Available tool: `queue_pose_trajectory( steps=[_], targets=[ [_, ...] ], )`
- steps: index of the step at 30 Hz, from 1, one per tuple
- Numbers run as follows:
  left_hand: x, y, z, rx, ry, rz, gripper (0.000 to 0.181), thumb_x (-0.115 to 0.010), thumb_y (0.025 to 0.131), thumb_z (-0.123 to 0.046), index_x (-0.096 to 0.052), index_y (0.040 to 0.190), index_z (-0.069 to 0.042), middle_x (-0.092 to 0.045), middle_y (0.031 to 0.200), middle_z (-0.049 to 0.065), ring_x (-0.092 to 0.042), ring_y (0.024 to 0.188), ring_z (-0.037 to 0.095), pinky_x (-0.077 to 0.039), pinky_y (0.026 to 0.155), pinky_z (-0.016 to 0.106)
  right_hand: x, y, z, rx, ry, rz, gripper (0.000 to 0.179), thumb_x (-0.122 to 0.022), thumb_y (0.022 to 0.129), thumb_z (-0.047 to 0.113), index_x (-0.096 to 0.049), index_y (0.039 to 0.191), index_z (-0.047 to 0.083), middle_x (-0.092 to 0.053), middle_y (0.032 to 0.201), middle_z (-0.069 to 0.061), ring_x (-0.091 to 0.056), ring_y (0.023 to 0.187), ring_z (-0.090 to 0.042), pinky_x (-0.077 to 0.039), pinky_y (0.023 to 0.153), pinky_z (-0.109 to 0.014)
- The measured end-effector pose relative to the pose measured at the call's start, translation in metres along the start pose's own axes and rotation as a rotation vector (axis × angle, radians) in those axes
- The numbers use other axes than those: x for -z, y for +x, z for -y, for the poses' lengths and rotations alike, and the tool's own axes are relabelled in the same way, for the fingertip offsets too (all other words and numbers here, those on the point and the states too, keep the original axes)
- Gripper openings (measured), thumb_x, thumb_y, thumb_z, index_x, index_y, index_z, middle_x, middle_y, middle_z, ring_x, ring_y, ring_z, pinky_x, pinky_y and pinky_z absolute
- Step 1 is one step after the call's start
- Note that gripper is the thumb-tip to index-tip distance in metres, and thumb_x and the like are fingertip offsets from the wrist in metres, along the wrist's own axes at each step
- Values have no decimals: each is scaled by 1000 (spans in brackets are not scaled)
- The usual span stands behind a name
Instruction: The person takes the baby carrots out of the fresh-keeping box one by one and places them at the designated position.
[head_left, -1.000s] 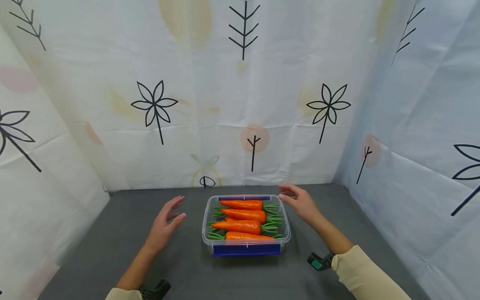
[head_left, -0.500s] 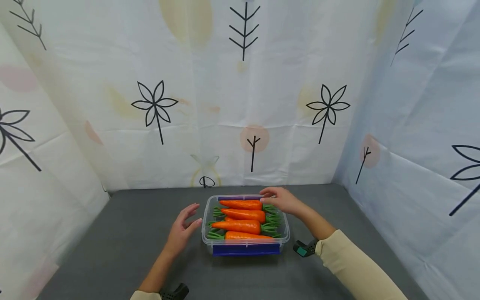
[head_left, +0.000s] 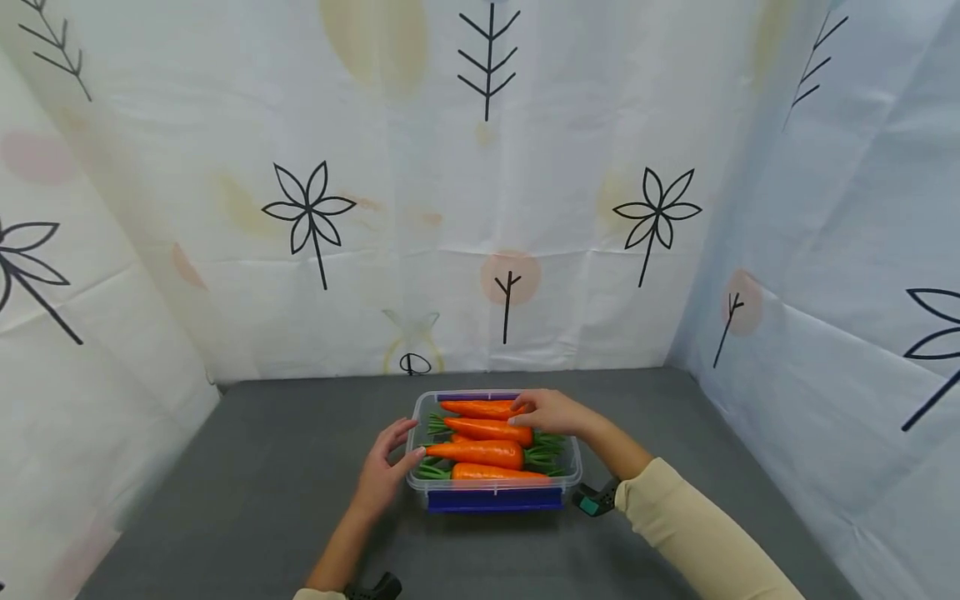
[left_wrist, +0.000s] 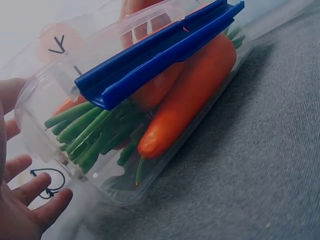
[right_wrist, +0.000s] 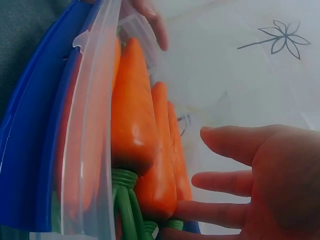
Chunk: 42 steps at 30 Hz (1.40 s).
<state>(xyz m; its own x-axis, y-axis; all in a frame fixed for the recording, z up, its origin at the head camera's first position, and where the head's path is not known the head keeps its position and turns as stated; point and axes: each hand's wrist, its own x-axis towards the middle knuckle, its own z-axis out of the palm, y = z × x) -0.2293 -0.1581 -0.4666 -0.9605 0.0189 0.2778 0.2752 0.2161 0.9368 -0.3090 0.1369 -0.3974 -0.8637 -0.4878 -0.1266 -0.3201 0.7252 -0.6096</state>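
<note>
A clear plastic box (head_left: 573, 477) with blue latches (head_left: 495, 499) stands in the middle of the table, without a lid on top. Several orange carrots (head_left: 480, 453) with green stem ends lie in it, pointing both ways. My left hand (head_left: 384, 471) is at the box's left side, thumb near the rim and fingers spread; the left wrist view shows its fingers (left_wrist: 52, 205) beside the clear wall. Over the box's back right part is my right hand (head_left: 558, 414), above the rear carrots. Its fingers (right_wrist: 225, 184) are extended beside them in the right wrist view; contact is unclear.
The table has a dark grey cloth (head_left: 285, 450). White patterned fabric (head_left: 570, 317) hangs behind it and along both sides. A black strap device (head_left: 596, 498) is on my right wrist, and another (head_left: 378, 586) on my left.
My left hand has moved right, up to the box's left side. My right hand has come leftward from beyond the right rim to over the rear carrots. Box and carrots stay put.
</note>
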Motion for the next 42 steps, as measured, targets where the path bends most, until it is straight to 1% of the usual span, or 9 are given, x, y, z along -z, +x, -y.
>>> queue_pose_trajectory(
  steps=[4,9,12,16,20,28,30,36,42],
  targets=[
    [-2,-2,-1,21,-25,-8,48,-65,91,-4,-49,135,7,-36,146,29,-41,127,50,-33,100,64,-5,2,1,2,-19,19,37,-67,92,32,-64,120,7,-65,112,-5,-61,99,-23,-50,85,-41],
    [-5,2,22,20,-17,-25,49,-66,92,-11,-51,138,-2,-40,146,21,-45,126,43,-41,98,57,-11,4,1,-7,-33,19,39,-70,90,30,-62,119,6,-65,113,-8,-61,100,-24,-50,87,-43],
    [-6,4,31,29,-9,-32,50,-68,92,-17,-52,138,-8,-42,146,17,-46,126,39,-44,96,54,-14,4,0,-3,-31,12,40,-71,89,28,-61,119,5,-65,106,-6,-60,92,-21,-50,83,-40],
    [-4,5,32,18,-21,-29,50,-68,91,-19,-53,138,-9,-42,145,16,-47,126,39,-47,93,48,-16,4,-2,-14,-12,15,38,-72,89,27,-60,118,5,-62,96,-3,-56,81,-17,-50,74,-35],
    [-4,5,30,1,-32,-28,51,-68,91,-15,-51,139,-7,-42,144,18,-47,125,40,-49,90,41,-17,5,-3,-25,-4,19,37,-71,89,28,-61,117,6,-61,94,-2,-56,81,-16,-49,73,-35],
    [-3,3,32,29,-25,-27,52,-68,91,-16,-50,140,-8,-40,146,18,-46,127,39,-46,94,52,-17,7,-1,-36,1,20,33,-71,89,23,-61,115,5,-60,89,-1,-55,77,-16,-48,71,-34],
    [-3,1,26,35,-26,-22,52,-67,92,-14,-50,140,-6,-40,146,20,-46,127,40,-46,94,52,-18,7,-1,-33,7,11,30,-71,90,19,-61,113,5,-60,87,-2,-55,76,-16,-48,71,-34],
    [-2,-7,-8,46,-13,-11,50,-65,92,-7,-48,138,3,-41,142,27,-46,125,46,-46,93,52,-20,9,-2,-34,19,-54,26,-74,87,17,-61,106,6,-60,86,-2,-55,76,-17,-48,70,-34],
    [-2,-7,-12,70,-10,-18,50,-65,92,-7,-48,138,3,-42,142,26,-45,126,45,-46,93,52,-15,7,-1,-48,34,-85,27,-76,86,22,-63,105,8,-62,93,-3,-57,83,-18,-50,74,-36]
  ],
)
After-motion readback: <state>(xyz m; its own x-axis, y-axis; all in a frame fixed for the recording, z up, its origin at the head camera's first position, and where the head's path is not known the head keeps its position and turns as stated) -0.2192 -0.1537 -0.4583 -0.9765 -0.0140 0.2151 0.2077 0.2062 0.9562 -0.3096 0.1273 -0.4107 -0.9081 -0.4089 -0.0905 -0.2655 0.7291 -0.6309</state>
